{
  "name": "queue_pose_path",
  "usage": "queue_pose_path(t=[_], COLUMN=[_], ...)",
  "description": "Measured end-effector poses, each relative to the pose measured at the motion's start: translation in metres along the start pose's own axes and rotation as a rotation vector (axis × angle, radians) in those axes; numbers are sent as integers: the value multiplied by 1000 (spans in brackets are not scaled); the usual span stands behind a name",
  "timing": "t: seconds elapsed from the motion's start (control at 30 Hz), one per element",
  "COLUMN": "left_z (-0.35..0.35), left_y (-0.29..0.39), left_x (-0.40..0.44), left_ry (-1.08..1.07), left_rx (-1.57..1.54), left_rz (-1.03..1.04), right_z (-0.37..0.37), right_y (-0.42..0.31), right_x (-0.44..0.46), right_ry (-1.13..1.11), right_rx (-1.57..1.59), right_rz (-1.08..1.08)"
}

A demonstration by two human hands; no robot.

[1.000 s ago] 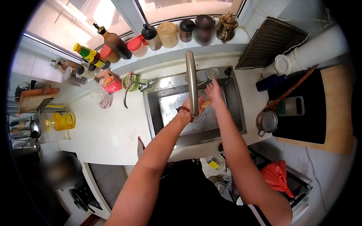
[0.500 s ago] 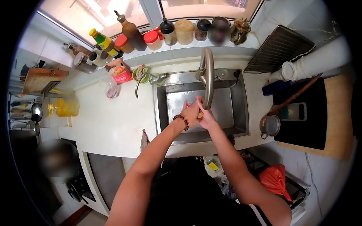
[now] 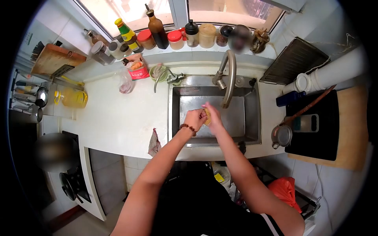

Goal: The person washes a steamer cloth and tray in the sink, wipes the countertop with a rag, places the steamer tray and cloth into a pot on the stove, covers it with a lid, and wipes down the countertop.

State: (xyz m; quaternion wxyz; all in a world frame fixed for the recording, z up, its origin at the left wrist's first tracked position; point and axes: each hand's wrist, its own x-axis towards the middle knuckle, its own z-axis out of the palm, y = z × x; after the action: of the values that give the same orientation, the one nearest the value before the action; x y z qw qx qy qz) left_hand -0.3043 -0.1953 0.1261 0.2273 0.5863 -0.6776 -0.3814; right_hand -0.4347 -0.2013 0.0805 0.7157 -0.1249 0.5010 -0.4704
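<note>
Over the steel sink (image 3: 236, 114), my left hand (image 3: 195, 118), with a beaded bracelet at the wrist, has its fingers curled against a small yellowish piece (image 3: 207, 117). My right hand (image 3: 214, 118) lies along the other side of this piece, its fingers close together and pointing up toward the faucet (image 3: 229, 78). Both hands touch the piece, which is too small and partly covered to name. The faucet's spout ends just right of my right hand. A grey-and-red cloth (image 3: 154, 143) lies on the counter left of the sink.
Jars and bottles line the window sill (image 3: 173, 55). A green basket (image 3: 159, 73) and a red packet (image 3: 137, 67) stand at the back of the counter (image 3: 114, 110). Right of the sink are a metal pot (image 3: 282, 136) and a black board (image 3: 327, 133).
My hands, spread apart at first, have come together around the yellowish piece. The view has shifted, so the sink and faucet sit farther right, and more of the faucet's base shows.
</note>
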Motion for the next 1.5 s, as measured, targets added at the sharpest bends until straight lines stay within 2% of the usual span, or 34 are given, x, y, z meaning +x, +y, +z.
queue_pose_path(t=[0.03, 0.07, 0.1, 0.17, 0.2, 0.23, 0.3, 0.43, 0.5, 0.63, 0.73, 0.9, 1.03, 1.13, 1.2, 1.27, 1.3, 1.37, 1.43, 1.5], left_z=[5, 12, 16, 24, 29, 27, 20, 20, 17, 15, 11, 10, 9, 8, -2, -19, -32, -70, -95, -132], left_y=[3, 4, 1, -7, -11, -6, 0, -29, -38, -48, -52, -57, -56, -60, -56, -57, -58, -52, -68, -73], left_x=[-1, -2, -4, -8, -14, -20, -25, -33, -38, -43, -46, -55, -62, -68, -74, -81, -87, -108, -134, -167], left_ry=[53, 125, 130, 26, 31, 28, 66, 58, 77, 84, 74, 30, -3, -12, 15, 31, 41, 117, 208, 314], left_rx=[42, 82, 80, 3, -140, -140, -512, -292, -284, -333, -361, -412, -506, -625, -800, -1023, -1139, -1258, -1368, -1423], left_rz=[-36, -34, -35, -4, -19, -20, -259, -305, -305, -418, -442, -465, -483, -503, -554, -609, -632, -610, -451, -478], right_z=[10, 16, 13, -1, -12, -17, -22, -17, -15, -38, -40, -35, -30, -14, 27, 38, 55, 91, 130, 173], right_y=[1, -2, 1, 13, 19, 22, 17, 3, 1, 31, 35, 27, 28, 32, 15, 41, 51, 57, 62, 71], right_x=[-11, -22, -19, -1, 15, 21, 32, 41, 45, 85, 88, 75, 68, 48, 0, 2, -7, -34, -61, -91], right_ry=[-61, -36, -39, 117, 193, 195, 286, 365, 420, 511, 548, 393, 391, 241, -86, -316, -364, -485, -644, -748], right_rx=[-54, -117, -121, -170, -288, -288, -382, -447, -548, -484, -593, -524, -535, -482, -442, -473, -485, -565, -645, -731], right_rz=[-92, -71, -72, -188, -249, -248, -242, -168, -160, -194, -201, -154, -214, -243, -65, -265, -262, -393, -310, -344])
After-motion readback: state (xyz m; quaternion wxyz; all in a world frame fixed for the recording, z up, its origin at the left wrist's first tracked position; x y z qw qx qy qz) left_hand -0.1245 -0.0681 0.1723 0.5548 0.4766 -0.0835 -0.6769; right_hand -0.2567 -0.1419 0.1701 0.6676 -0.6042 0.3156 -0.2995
